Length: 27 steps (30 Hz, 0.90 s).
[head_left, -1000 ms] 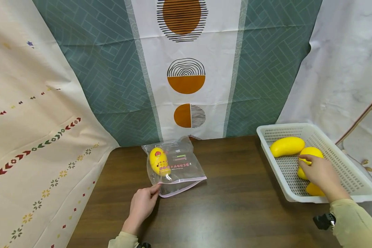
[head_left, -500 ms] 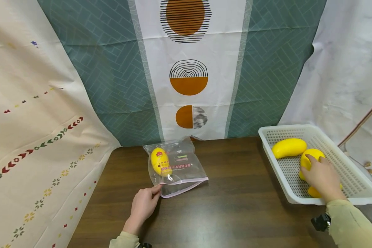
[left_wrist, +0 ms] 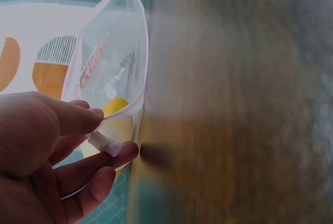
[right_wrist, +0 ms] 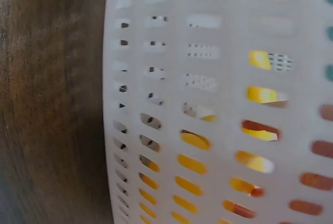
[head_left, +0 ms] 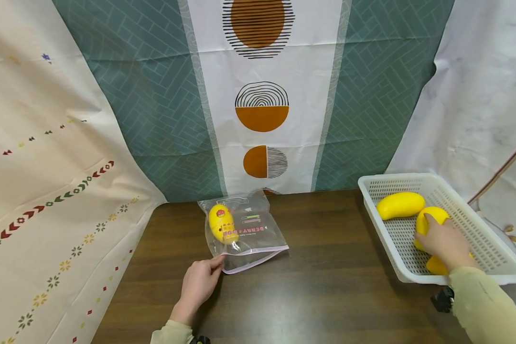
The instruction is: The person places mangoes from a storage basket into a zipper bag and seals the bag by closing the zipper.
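Observation:
A clear zip bag [head_left: 251,229] with a pink-edged mouth lies on the table, a yellow mango [head_left: 220,223] inside it. My left hand [head_left: 199,283] pinches the near left corner of its mouth between thumb and fingers; the left wrist view shows the mouth gaping. Over on the right, my right hand [head_left: 448,243] reaches into a white perforated basket [head_left: 382,243] and grips a yellow mango-shaped fruit [head_left: 432,215], fingers curled over its near side. In the right wrist view the basket wall [right_wrist: 171,99] covers most of the hand, with yellow showing through the slots.
Another long yellow fruit [head_left: 401,205] lies at the basket's far left. An orange-yellow one [head_left: 436,265] lies partly under my right wrist. Brown wooden table [head_left: 309,277] stretches between bag and basket. Patterned cloths [head_left: 163,105] hang behind and at the sides.
My right hand has lowered onto the yellow fruit in the basket, and its fingers have closed around it. The left hand has kept its pinch on the bag.

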Each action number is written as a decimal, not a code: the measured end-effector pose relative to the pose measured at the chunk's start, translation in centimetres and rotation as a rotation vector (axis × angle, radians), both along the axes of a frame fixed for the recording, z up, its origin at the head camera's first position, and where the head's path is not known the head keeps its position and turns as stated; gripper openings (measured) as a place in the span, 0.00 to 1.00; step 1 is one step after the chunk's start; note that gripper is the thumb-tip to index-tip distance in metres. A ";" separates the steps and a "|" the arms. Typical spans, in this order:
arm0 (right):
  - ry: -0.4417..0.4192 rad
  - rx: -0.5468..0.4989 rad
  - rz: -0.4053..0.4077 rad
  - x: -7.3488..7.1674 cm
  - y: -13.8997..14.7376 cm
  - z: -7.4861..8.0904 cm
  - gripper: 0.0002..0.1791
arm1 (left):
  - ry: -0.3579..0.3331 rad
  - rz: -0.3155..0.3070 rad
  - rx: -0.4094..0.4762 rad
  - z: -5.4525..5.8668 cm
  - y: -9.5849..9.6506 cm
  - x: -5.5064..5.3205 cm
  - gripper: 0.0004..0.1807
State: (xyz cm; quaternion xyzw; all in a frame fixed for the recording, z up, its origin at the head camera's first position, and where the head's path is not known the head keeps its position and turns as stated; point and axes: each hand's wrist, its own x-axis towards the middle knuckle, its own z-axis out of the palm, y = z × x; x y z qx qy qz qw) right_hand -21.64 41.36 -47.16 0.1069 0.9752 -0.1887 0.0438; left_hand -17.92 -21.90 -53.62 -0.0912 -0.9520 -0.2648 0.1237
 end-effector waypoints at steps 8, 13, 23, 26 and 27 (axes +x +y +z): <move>0.008 -0.013 -0.065 -0.7 0.1 -1.4 0.58 | -0.007 -0.003 -0.011 0.0 0.1 0.0 0.19; 0.060 -0.013 -0.054 -0.7 -0.1 -1.3 0.60 | 0.002 -0.004 -0.021 0.1 0.1 0.0 0.19; 0.106 0.001 -0.028 -0.5 -0.6 -1.1 0.55 | -0.008 0.008 -0.031 0.3 0.3 0.0 0.18; 0.116 0.002 -0.029 -0.6 -0.5 -1.4 0.56 | -0.021 0.012 -0.032 0.3 0.4 0.0 0.18; 0.119 -0.001 -0.030 -0.6 -0.4 -1.5 0.56 | -0.021 0.011 -0.033 0.3 0.4 0.0 0.18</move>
